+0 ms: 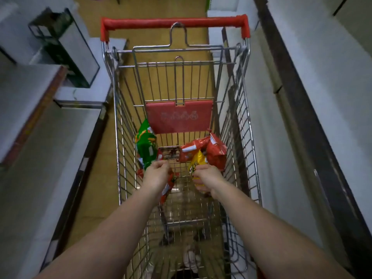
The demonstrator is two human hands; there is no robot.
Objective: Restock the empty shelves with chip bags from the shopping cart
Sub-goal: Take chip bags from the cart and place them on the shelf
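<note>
Both my arms reach down into a wire shopping cart (pixel 120 137) with a red handle (pixel 173 22). My left hand (pixel 156 174) curls its fingers round a green chip bag (pixel 146 146) that leans on the cart's left wall; a red bag (pixel 168 186) lies partly under that hand. My right hand (pixel 207 179) grips a yellow chip bag (pixel 197 164). Behind it, against the right wall, lie red chip bags (pixel 213 150). A red child-seat flap (pixel 179 116) hangs at the cart's far end.
White shelves stand on both sides of the narrow aisle: the left shelf (pixel 30 109) with a wood-coloured edge, the right shelf (pixel 322 87) with dark rails. A glass tank (pixel 66 51) sits on the left shelving. A tan floor (pixel 159 7) runs ahead beyond the cart.
</note>
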